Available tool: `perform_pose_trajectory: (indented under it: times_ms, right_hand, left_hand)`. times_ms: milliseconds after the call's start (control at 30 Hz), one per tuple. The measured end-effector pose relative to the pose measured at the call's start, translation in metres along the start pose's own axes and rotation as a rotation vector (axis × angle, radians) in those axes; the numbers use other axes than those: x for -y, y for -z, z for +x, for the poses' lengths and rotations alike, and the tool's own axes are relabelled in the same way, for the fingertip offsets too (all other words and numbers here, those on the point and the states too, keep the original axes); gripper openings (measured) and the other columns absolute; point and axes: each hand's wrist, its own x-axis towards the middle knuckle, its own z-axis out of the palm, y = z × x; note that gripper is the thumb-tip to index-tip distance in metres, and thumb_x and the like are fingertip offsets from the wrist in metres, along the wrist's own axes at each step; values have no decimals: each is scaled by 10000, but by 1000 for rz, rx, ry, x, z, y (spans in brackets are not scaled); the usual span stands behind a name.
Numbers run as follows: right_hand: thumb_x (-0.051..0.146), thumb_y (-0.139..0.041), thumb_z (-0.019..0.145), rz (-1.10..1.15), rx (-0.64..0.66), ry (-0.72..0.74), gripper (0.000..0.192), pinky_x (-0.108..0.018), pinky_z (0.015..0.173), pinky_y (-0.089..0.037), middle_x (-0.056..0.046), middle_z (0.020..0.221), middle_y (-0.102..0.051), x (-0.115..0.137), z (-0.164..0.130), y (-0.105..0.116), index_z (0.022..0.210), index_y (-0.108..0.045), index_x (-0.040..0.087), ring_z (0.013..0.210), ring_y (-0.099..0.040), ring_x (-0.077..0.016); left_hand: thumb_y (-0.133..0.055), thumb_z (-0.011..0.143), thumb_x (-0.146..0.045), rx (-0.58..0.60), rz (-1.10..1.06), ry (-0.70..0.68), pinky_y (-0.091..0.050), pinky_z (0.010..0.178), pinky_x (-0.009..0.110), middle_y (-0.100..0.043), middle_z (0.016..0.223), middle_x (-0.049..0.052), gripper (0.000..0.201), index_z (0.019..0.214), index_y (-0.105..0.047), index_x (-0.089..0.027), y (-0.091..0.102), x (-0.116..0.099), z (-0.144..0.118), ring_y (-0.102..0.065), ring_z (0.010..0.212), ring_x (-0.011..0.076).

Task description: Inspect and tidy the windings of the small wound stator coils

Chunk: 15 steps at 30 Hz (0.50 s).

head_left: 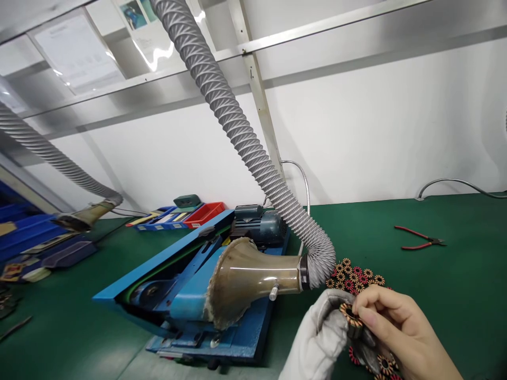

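My left hand (322, 332), in a whitish glove with grey-stained fingertips, is closed around a small copper-wound motor stator (350, 316). The stator's ring of windings faces up and towards me. My right hand (400, 327) is bare, and its thumb and forefinger pinch the near right edge of the same stator. Its other fingers curl beneath, partly hidden. Behind and below both hands lie many similar wound stators (348, 275), some with copper coils and some with red ones, spread on the green table (467, 274).
Left of my hands stands a blue belt machine (186, 295) with a motor (259, 227). A brownish funnel hood (253, 274) on a grey flexible duct (237, 121) hangs before it. Red-handled pliers (422, 240) lie at the right. Blue and red bins (204, 214) sit by the wall.
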Motion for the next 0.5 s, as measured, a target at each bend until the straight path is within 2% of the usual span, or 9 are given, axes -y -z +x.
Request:
perform_pose_trajectory:
  times_ms: [167, 300, 400, 500]
  right_hand:
    - [683, -719, 720, -23, -36, -20, 533, -256, 500, -219, 48, 551, -408, 4, 2, -1, 628, -644, 163, 527, -284, -114]
    - [688, -721, 711, -23, -34, -44, 539, -261, 509, -223, 53, 552, -399, 8, 1, -1, 617, -620, 168, 531, -280, -118]
    - [662, -714, 739, -27, -16, -53, 503, -256, 508, -232, 50, 573, -412, 9, -1, 3, 640, -637, 175, 535, -290, -120]
    - [657, -709, 745, -47, -36, -53, 477, -250, 505, -241, 46, 592, -432, 8, -2, 5, 670, -680, 187, 538, -300, -121]
  left_hand:
    - [-703, 762, -598, 37, 83, -12, -442, 777, 306, -651, 868, 58, 467, 929, -703, -161, 2, 1, 0, -573, 827, 203]
    - [-723, 719, -627, -24, 160, -11, -435, 738, 288, -663, 839, 53, 497, 907, -721, -167, 1, -1, -1, -548, 755, 179]
    - [-738, 682, -651, -32, 148, 5, -437, 759, 312, -665, 850, 58, 536, 928, -725, -174, 0, 0, -1, -553, 777, 197]
    - [-725, 715, -632, 7, 115, 15, -428, 787, 330, -668, 891, 70, 514, 937, -712, -168, 1, 1, 0, -570, 833, 217]
